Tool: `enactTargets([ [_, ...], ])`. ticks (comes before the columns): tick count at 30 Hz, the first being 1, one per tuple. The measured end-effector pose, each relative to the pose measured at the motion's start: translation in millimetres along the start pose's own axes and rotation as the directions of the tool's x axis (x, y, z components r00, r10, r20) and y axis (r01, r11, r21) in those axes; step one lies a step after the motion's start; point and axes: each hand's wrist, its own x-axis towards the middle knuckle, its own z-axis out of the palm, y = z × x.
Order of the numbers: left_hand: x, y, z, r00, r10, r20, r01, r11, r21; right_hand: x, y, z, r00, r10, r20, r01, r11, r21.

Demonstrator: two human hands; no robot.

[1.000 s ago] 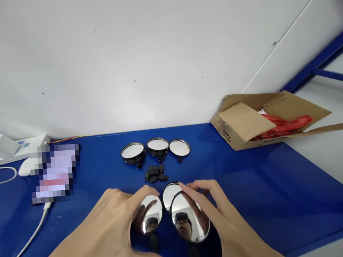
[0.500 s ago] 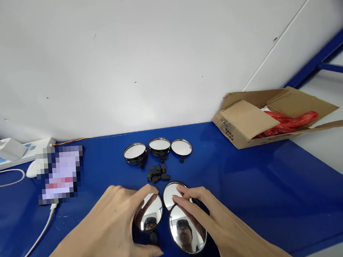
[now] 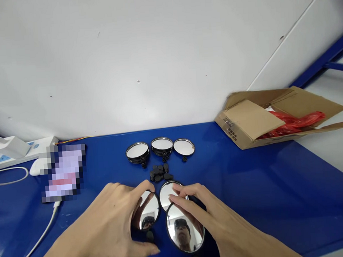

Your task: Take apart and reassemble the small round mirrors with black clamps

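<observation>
Left hand (image 3: 121,218) spread around one mirror (image 3: 152,212); right hand (image 3: 217,215) at another mirror (image 3: 181,231), can't tell if gripping. Both mirrors nearer person than knob pile (image 3: 161,172). Best handled by rims, avoiding smudges.

Mirrors (image 3: 185,231) look like glossy glass, black pieces (image 3: 157,171) matt plastic, the box (image 3: 251,119) matt cardboard.

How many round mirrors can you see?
6. Back: left mirror, middle mirror, right mirror. Front: one mirror by the left hand, another by the right hand, a third behind that. Stacking may hide more.
</observation>
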Motion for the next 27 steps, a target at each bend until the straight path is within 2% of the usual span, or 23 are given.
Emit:
enactTargets([
  [3,0.3,-1.8,0.9,1.000,0.019,-0.019,-0.019,1.000,-0.009,-2.6,-2.8,-7.4,0.997,0.036,-0.062,-0.034,0.999,0.031],
  [7,-1.1,-3.6,2.3,0.998,0.044,-0.049,-0.045,0.999,-0.016,-5.1,-1.3,-16.7,0.956,0.225,-0.190,-0.239,0.970,-0.050],
  [10,-1.4,-4.0,2.8,0.996,0.063,-0.056,-0.065,0.998,-0.025,-6.3,5.4,-20.2,0.928,0.276,-0.248,-0.311,0.944,-0.113],
  [16,0.3,-6.4,3.7,0.991,0.071,-0.116,-0.073,0.997,-0.015,-12.0,11.6,-20.3,0.910,0.324,-0.259,-0.369,0.917,-0.150],
  [21,1.2,-6.7,2.5,0.984,0.093,-0.149,-0.106,0.991,-0.083,-15.8,14.6,-21.4,0.906,0.339,-0.253,-0.383,0.911,-0.152],
  [27,3.5,-11.5,3.5,0.946,0.101,-0.309,-0.119,0.992,-0.039,-17.0,17.6,-21.7,0.903,0.344,-0.257,-0.389,0.909,-0.148],
])
